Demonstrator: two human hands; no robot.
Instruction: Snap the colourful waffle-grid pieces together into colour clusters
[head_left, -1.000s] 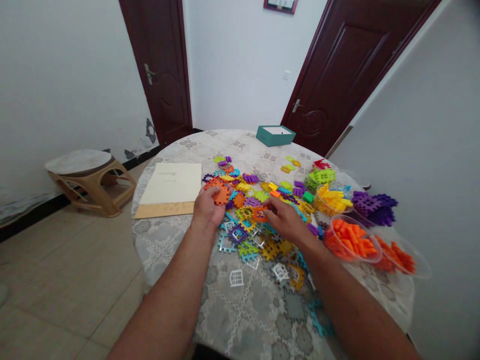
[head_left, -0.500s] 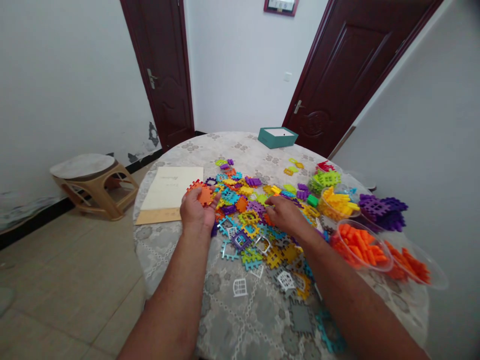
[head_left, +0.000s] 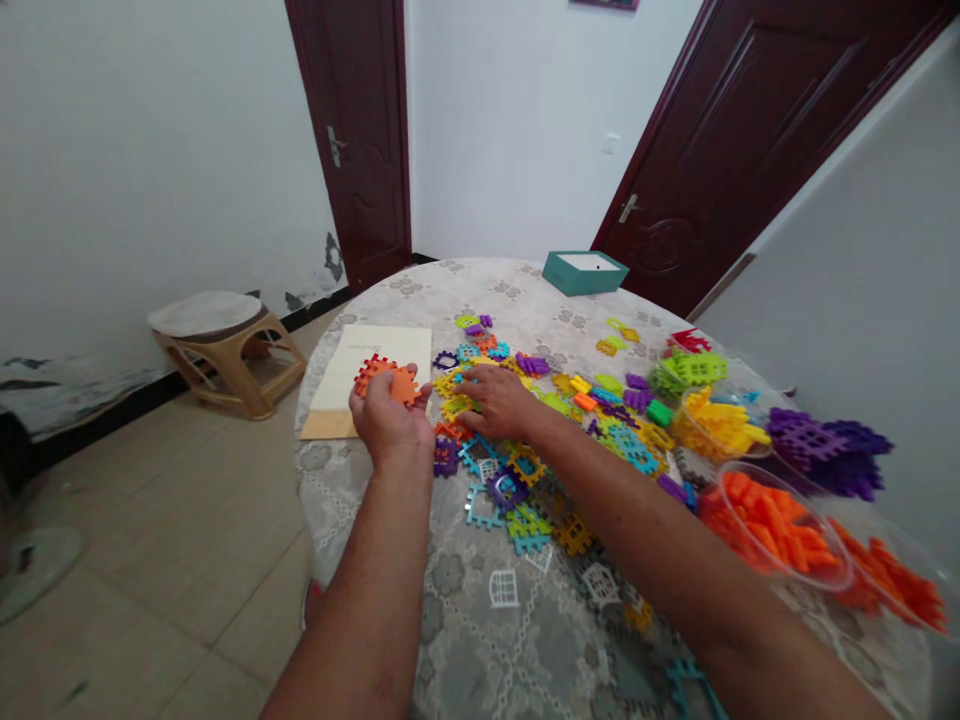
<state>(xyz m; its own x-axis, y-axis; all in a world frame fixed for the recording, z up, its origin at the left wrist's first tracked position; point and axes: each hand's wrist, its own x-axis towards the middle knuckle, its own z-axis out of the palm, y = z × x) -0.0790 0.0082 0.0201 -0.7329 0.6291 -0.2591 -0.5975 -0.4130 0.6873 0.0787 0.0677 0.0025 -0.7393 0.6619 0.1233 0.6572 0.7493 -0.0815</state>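
Observation:
My left hand (head_left: 391, 420) is closed around orange toothed building tiles (head_left: 405, 386), with a red-orange toothed edge (head_left: 371, 370) sticking out past the fingers. It is raised over the table's left side, near a cream paper folder (head_left: 379, 365). My right hand (head_left: 501, 400) lies palm down over the far left of a loose pile of toothed plastic tiles, fingers apart and touching the pieces. What is beneath the palm is hidden. Around it are yellow tiles (head_left: 526, 464), a purple frame tile (head_left: 445, 457) and light blue frame tiles (head_left: 481, 508).
At right stand clear tubs with orange pieces (head_left: 780, 525), yellow pieces (head_left: 724, 425), purple tiles (head_left: 825, 450) and green tiles (head_left: 694, 369). A teal box (head_left: 585, 273) sits at the table's far edge. White window pieces (head_left: 503, 589) lie near the front. A stool (head_left: 225, 350) is on the left.
My right hand has moved left across the pile, closer to my left hand. My left hand still holds the orange tiles. The view has turned slightly left.

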